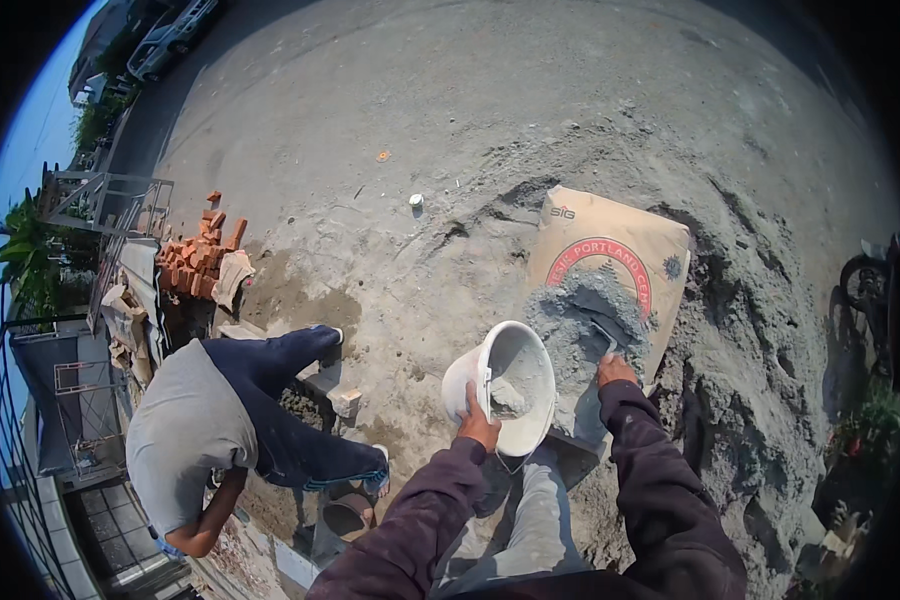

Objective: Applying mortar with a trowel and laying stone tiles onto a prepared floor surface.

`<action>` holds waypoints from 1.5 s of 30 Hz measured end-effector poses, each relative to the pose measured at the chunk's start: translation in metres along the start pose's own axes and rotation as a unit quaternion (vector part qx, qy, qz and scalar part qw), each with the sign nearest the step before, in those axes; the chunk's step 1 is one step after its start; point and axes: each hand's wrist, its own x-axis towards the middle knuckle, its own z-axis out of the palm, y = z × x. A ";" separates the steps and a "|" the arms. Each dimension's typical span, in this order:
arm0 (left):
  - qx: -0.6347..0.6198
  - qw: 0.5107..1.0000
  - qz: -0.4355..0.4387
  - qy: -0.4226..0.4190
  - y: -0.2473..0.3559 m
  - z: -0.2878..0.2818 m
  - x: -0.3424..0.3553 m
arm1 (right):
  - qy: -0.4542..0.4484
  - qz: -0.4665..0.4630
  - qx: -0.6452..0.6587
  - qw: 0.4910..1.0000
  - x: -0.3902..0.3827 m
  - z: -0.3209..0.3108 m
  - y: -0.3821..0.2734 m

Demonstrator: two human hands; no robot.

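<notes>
Wide grey sandy ground (pixel 390 150) all around; tan paper cement sack (pixel 610 250) lying flat on it, split open, a heap of grey cement powder (pixel 580 320) on top; crouching co-worker in grey shirt and dark trousers (pixel 220 420) to the left, beside a pile of red bricks (pixel 200 260); white plastic bucket (pixel 505 385) tilted against the sack, some cement inside, left hand (pixel 478 425) fingers clenched over its rim; right hand (pixel 615 370) gripping a small metal trowel (pixel 602 335) dug into the powder.
</notes>
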 end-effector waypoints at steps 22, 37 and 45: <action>-0.031 0.996 0.073 -0.039 -0.026 -0.006 0.044 | -0.064 0.262 0.733 0.624 -0.064 0.042 -0.072; -0.009 1.000 0.019 -0.018 0.000 0.011 0.018 | -0.015 0.038 0.553 0.832 -0.119 -0.008 -0.033; 0.009 1.000 -0.009 -0.021 0.008 0.032 0.015 | -0.104 -0.095 0.178 0.974 -0.133 -0.034 -0.081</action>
